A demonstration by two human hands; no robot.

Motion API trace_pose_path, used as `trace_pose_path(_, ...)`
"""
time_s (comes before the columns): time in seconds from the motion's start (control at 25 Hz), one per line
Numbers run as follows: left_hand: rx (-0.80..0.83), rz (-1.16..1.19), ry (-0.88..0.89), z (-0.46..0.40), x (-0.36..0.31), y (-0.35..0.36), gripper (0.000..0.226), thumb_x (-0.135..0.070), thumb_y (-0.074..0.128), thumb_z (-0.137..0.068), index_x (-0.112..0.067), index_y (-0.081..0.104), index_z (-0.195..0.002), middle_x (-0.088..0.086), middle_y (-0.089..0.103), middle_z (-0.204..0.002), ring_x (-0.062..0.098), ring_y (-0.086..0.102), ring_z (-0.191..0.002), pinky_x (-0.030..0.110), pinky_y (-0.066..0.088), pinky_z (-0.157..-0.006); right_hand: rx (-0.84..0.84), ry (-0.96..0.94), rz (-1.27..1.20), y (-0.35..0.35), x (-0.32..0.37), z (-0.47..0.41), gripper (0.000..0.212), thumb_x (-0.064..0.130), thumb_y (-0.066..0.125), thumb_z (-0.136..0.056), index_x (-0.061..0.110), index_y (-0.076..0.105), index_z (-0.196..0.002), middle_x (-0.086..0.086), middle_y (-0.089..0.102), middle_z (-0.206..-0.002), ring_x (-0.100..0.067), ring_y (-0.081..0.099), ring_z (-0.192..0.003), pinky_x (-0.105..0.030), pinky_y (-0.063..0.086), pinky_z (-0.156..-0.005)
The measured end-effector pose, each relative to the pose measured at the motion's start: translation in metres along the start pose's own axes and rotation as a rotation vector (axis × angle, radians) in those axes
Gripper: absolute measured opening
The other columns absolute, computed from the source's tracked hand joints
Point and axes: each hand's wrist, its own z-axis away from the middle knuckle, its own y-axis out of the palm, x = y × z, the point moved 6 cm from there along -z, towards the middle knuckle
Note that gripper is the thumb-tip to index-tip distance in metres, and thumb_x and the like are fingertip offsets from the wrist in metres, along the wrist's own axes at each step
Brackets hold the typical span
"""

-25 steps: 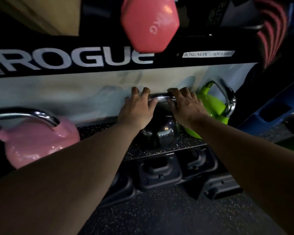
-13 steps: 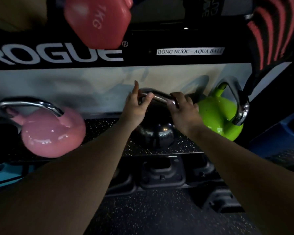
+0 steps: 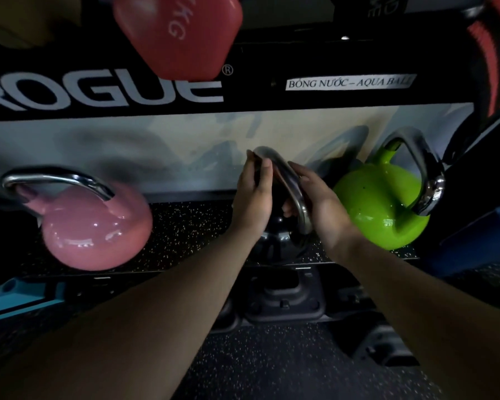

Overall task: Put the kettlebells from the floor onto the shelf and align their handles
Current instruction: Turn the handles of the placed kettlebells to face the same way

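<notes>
Black kettlebell (image 3: 274,243): it sits on the shelf (image 3: 185,241), in the middle of the row, round part down.
Its handle (image 3: 289,189): shiny metal. The long way of the loop runs from the back wall toward the front edge of the shelf, a bit slanted to the right.
Left hand (image 3: 253,197): it is on the left side of the black kettlebell's handle. The fingers lie on the far end of the loop and the thumb presses the metal, so this grip is pinching the handle.
Right hand (image 3: 324,206): it is on the right side of the same handle, fingers curled around the near part. This grip is closed on the handle too.
Pink kettlebell (image 3: 96,226): on the shelf, well to the left of the black kettlebell. Its handle runs side to side.
Green kettlebell (image 3: 378,206): on the shelf, just to the right of the black kettlebell. Its handle is turned toward the right.
Red dumbbell (image 3: 179,33): on the level above, up and left of the black kettlebell.
Floor (image 3: 272,362): dark and speckled, below the shelf.
</notes>
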Motion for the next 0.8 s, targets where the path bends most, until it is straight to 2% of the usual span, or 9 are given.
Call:
trace_pose_path(0.04, -0.011, 0.001, -0.014, -0.002, 0.001, 0.001, 0.043, -0.053, 0.035, -0.102, -0.032, 0.046, -0.138, -0.007, 0.065, -0.116, 0.001, 0.061, -0.099, 0.022, 0.047, -0.082, 0.007, 0.003, -0.013, 0.002, 0.002, -0.006, 0.039, 0.03, 0.032, -0.102, 0.027, 0.057, -0.133, -0.017, 0.062, -0.08, -0.027, 0.057, -0.068, -0.035, 0.048, -0.063)
trace_pose_path(0.12, 0.027, 0.005, -0.057, -0.015, -0.001, -0.004, 0.049, -0.055, 0.035, -0.102, -0.035, 0.038, -0.146, -0.011, 0.065, -0.112, 0.005, 0.062, -0.096, 0.026, 0.048, -0.08, -0.003, 0.029, -0.023, 0.012, 0.002, -0.01, 0.042, 0.034, 0.032, -0.101, 0.029, 0.055, -0.135, -0.011, 0.059, -0.075, -0.023, 0.055, -0.063, -0.033, 0.047, -0.056)
trace_pose_path(0.16, 0.067, -0.005, -0.068, -0.022, -0.001, -0.007, 0.053, -0.056, 0.033, -0.102, -0.037, 0.032, -0.151, -0.011, 0.064, -0.121, 0.006, 0.06, -0.101, 0.027, 0.047, -0.084, 0.001, 0.036, -0.041, 0.02, 0.0, -0.01, 0.042, 0.036, 0.032, -0.1, 0.032, 0.054, -0.136, -0.009, 0.06, -0.077, -0.021, 0.057, -0.064, -0.031, 0.048, -0.054)
trace_pose_path(0.24, 0.16, -0.05, -0.086, -0.032, 0.002, -0.009, 0.059, -0.059, 0.027, -0.101, -0.04, 0.018, -0.156, 0.002, 0.05, -0.148, 0.019, 0.053, -0.126, 0.038, 0.042, -0.104, 0.007, 0.039, -0.074, 0.031, -0.005, -0.006, 0.042, 0.037, 0.032, -0.101, 0.036, 0.048, -0.14, -0.007, 0.063, -0.083, -0.019, 0.059, -0.069, -0.029, 0.05, -0.055)
trace_pose_path(0.32, 0.209, -0.075, -0.1, -0.034, 0.004, -0.009, 0.061, -0.06, 0.024, -0.101, -0.041, 0.011, -0.157, 0.01, 0.042, -0.156, 0.028, 0.048, -0.135, 0.048, 0.038, -0.112, -0.018, 0.032, -0.093, 0.037, -0.006, -0.006, 0.041, 0.036, 0.031, -0.103, 0.038, 0.045, -0.142, -0.006, 0.063, -0.087, -0.019, 0.059, -0.072, -0.03, 0.051, -0.058)
trace_pose_path(0.4, 0.201, -0.061, -0.103, -0.036, 0.003, -0.01, 0.06, -0.059, 0.023, -0.102, -0.04, 0.01, -0.157, 0.01, 0.038, -0.158, 0.03, 0.046, -0.138, 0.051, 0.035, -0.114, -0.045, 0.047, -0.114, 0.039, -0.004, -0.008, 0.041, 0.036, 0.031, -0.104, 0.038, 0.044, -0.143, -0.007, 0.065, -0.092, -0.019, 0.059, -0.075, -0.032, 0.05, -0.061)
trace_pose_path(0.68, 0.171, -0.05, -0.098, -0.036, 0.009, -0.007, 0.059, -0.061, 0.022, -0.101, -0.044, 0.012, -0.156, 0.011, 0.036, -0.16, 0.033, 0.047, -0.137, 0.048, 0.04, -0.112, -0.071, 0.086, -0.172, 0.047, -0.006, -0.004, 0.042, 0.035, 0.029, -0.104, 0.041, 0.042, -0.144, -0.004, 0.069, -0.1, -0.014, 0.06, -0.074, -0.031, 0.049, -0.062)
trace_pose_path(0.76, 0.18, -0.044, -0.078, -0.037, 0.008, -0.009, 0.061, -0.063, 0.022, -0.098, -0.044, 0.015, -0.156, 0.01, 0.036, -0.16, 0.019, 0.053, -0.127, 0.034, 0.049, -0.097, -0.072, 0.1, -0.215, 0.056, -0.008, -0.001, 0.043, 0.035, 0.028, -0.104, 0.042, 0.038, -0.146, -0.005, 0.065, -0.104, -0.012, 0.06, -0.075, -0.029, 0.048, -0.061)
trace_pose_path(0.8, 0.186, -0.027, -0.067, -0.036, 0.007, -0.01, 0.064, -0.064, 0.022, -0.096, -0.044, 0.017, -0.156, 0.009, 0.038, -0.159, 0.01, 0.055, -0.116, 0.026, 0.049, -0.087, -0.072, 0.099, -0.233, 0.06, -0.01, 0.001, 0.044, 0.035, 0.028, -0.104, 0.043, 0.036, -0.146, -0.005, 0.062, -0.107, -0.011, 0.06, -0.077, -0.028, 0.048, -0.062)
